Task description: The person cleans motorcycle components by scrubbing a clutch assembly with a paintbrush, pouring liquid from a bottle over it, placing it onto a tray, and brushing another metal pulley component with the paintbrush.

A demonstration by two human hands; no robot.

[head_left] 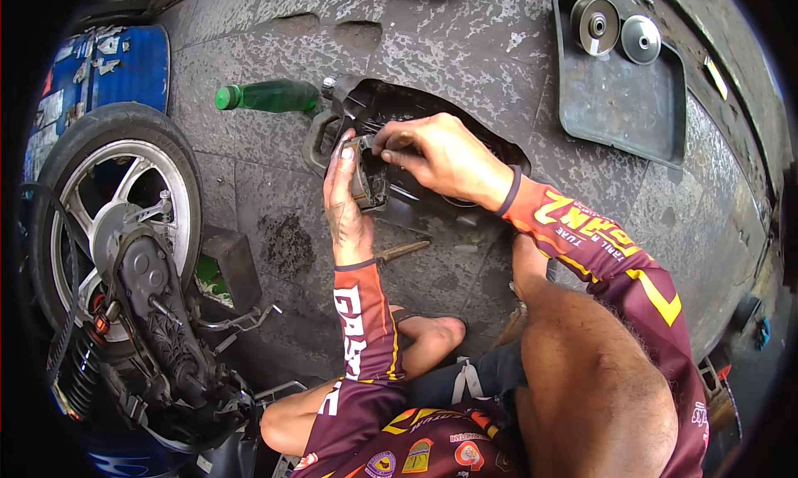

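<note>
Metal part point(361, 187) in frame's upper middle, over black container point(409, 205); I have left hand point(347, 220) clamped on it, right hand point(449, 152) close, fingers curled. Two round parts point(595, 25) already in tray point(623, 120), upper right. Can't tell what's left.

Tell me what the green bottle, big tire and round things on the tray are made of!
Green bottle: probably plastic, shiny and see-through.
Big tire: looks like rubber, dull black.
Round things: seem to be metal, smooth and gleaming; which metal is unclear.
</note>
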